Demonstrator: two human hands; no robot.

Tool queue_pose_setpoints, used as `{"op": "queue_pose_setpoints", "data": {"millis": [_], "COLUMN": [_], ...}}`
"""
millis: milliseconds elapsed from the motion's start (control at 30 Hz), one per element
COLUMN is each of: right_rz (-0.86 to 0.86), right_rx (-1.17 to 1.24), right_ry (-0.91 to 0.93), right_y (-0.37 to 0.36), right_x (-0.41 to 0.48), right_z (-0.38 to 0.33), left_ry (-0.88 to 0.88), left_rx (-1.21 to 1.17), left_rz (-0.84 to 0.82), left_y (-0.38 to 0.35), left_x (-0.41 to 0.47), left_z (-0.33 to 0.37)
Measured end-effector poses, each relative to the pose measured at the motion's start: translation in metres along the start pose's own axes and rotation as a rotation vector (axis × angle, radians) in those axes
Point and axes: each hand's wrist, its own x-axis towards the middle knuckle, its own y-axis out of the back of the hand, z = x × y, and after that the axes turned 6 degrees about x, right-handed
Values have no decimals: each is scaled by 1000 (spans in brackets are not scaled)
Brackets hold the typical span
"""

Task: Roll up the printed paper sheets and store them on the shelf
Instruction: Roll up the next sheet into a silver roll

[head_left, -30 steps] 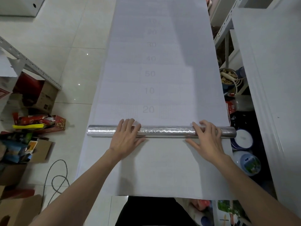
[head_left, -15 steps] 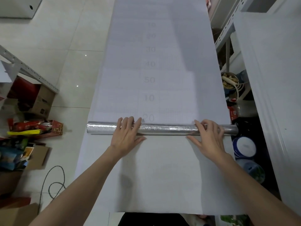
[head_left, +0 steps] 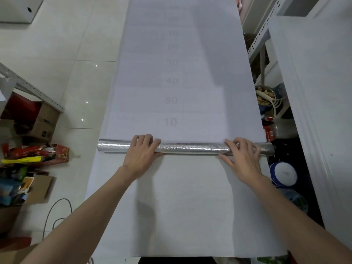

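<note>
A long white paper sheet with faint printed numbers lies flat on the tiled floor and runs away from me. Its near part is wound into a silver, foil-like roll lying straight across the sheet. My left hand grips the roll left of its middle, fingers curled over the top. My right hand grips it near the right end in the same way. A second white sheet lies flat under my forearms, between the roll and me. A metal shelf stands to the right.
Cardboard boxes and coloured packets are piled on the left, beside a slanted metal rail and a looped cable. On the right are a white board, blue-lidded tubs and a bowl.
The roll has turned away from me along the sheet and now covers the printed 20 that was visible before. Both hands stayed on it and moved forward with it.
</note>
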Motion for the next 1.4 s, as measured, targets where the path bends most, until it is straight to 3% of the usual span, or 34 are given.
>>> {"op": "queue_pose_setpoints", "data": {"millis": [133, 367, 533, 767, 900, 1133, 1300, 1400], "right_rz": [21, -31, -3, -4, 26, -50, 37, 48], "right_rx": [99, -1, 110, 41, 139, 44, 179, 151], "right_ry": [-46, 22, -27, -3, -49, 12, -81, -29], "right_y": [10, 3, 8, 2, 13, 1, 8, 5], "right_x": [5, 4, 8, 6, 15, 13, 19, 19], "right_z": [-4, 2, -1, 2, -2, 1, -10, -8], "left_ry": [13, 44, 60, 60, 81, 105, 119, 157], "left_rx": [-65, 43, -5, 12, -40, 77, 36, -9], "left_rz": [-30, -148, -89, -20, -42, -144, -92, -76], "left_y": [6, 4, 5, 4, 6, 3, 2, 2], "left_x": [0, 0, -1, -1, -1, -9, -3, -2], "left_z": [-5, -1, 0, -3, -5, -2, -4, -4]}}
